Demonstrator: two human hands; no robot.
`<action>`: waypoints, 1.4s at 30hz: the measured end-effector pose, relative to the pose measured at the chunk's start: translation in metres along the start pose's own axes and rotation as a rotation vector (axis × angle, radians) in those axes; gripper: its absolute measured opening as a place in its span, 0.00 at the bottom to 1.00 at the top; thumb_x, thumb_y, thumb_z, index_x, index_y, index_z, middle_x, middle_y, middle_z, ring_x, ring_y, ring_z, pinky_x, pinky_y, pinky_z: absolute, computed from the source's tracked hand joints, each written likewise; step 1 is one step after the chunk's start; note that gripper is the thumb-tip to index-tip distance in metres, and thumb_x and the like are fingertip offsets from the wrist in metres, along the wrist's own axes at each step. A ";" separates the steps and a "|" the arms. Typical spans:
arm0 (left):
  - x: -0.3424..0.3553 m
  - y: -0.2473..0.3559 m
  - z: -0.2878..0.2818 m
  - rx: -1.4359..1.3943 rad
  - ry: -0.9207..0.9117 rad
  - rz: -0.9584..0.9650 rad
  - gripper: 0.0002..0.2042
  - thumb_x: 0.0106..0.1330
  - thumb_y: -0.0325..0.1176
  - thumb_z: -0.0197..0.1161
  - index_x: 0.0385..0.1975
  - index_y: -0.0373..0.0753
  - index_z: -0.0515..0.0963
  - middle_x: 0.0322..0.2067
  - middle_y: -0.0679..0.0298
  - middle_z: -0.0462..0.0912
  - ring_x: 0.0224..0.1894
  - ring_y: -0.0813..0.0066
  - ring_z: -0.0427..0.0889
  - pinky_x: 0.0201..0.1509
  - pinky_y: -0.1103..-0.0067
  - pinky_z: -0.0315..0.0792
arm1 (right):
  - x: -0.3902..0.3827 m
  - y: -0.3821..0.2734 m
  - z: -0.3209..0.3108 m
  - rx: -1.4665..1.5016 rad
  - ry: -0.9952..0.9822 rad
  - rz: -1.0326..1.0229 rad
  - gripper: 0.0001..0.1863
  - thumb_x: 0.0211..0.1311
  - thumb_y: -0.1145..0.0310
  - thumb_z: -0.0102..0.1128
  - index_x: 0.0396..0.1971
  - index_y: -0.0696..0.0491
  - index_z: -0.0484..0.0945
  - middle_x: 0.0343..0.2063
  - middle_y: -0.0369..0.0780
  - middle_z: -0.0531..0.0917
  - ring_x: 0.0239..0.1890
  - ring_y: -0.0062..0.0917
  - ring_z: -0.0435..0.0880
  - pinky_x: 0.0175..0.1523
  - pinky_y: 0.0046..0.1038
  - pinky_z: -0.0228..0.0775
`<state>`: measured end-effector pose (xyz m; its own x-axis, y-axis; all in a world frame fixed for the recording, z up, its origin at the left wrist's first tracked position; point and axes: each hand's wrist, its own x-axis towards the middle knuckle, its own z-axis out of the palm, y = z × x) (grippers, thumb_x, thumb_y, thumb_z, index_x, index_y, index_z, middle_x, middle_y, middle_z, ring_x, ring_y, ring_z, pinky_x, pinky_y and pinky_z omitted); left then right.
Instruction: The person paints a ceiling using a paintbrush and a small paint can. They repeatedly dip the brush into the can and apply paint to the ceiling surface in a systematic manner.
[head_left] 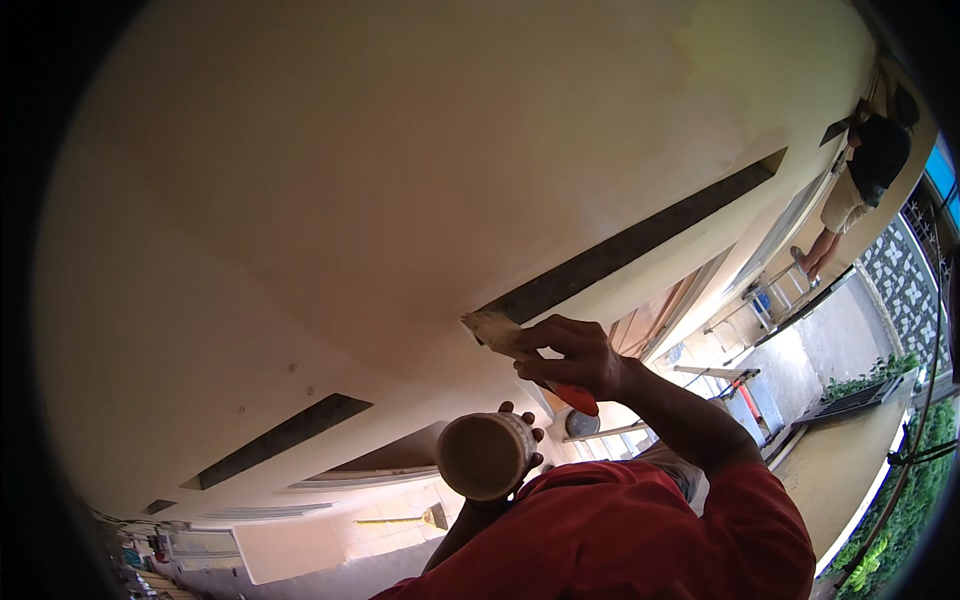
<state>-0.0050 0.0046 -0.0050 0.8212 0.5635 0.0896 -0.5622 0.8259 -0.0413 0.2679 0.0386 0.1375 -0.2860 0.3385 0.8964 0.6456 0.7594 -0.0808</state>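
Note:
My right hand (585,358) is raised to the pale ceiling (330,190), its fingers closed round a paintbrush (498,333) with a red handle. The whitish bristles touch the near corner of a long dark recessed slot (640,232) in the ceiling. Lower and to the left, my left hand (533,440) is wrapped round a round, cream-coloured paint pot (482,458). The pot's open mouth shows a beige inside; how much paint it holds I cannot tell. Only some fingertips of the left hand show past the pot's side.
Another dark slot (280,440) lies in the ceiling at the left. At the far right another person (850,185) stands on a metal ladder (785,295). Below are a paved yard (855,325), a low wall (845,480), green plants (910,500) and hanging cables (905,458).

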 end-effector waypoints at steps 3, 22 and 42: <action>-0.004 0.004 -0.014 -0.015 -0.018 0.009 0.42 0.76 0.63 0.65 0.81 0.42 0.63 0.72 0.44 0.68 0.73 0.41 0.68 0.68 0.42 0.76 | 0.043 0.018 -0.007 0.124 -0.126 -0.035 0.11 0.55 0.75 0.81 0.38 0.50 0.88 0.44 0.40 0.88 0.42 0.33 0.92 0.39 0.31 0.88; -0.035 0.011 -0.055 -0.159 -0.079 0.204 0.43 0.78 0.63 0.62 0.83 0.41 0.59 0.75 0.38 0.67 0.75 0.31 0.68 0.72 0.37 0.74 | 0.037 0.000 0.057 -0.286 -0.105 -0.372 0.08 0.57 0.65 0.76 0.32 0.43 0.83 0.48 0.35 0.88 0.55 0.31 0.89 0.53 0.34 0.87; -0.072 0.012 -0.027 -0.047 -0.017 0.386 0.40 0.75 0.61 0.66 0.80 0.45 0.64 0.71 0.47 0.72 0.71 0.42 0.72 0.66 0.44 0.79 | 0.220 -0.025 0.017 -0.450 0.127 -0.529 0.12 0.42 0.59 0.71 0.27 0.46 0.82 0.41 0.37 0.88 0.46 0.30 0.89 0.41 0.30 0.79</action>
<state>-0.0687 -0.0255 -0.0390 0.5480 0.8331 0.0751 -0.8244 0.5531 -0.1204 0.1767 0.1037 0.3294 -0.5754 -0.1010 0.8116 0.6804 0.4915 0.5436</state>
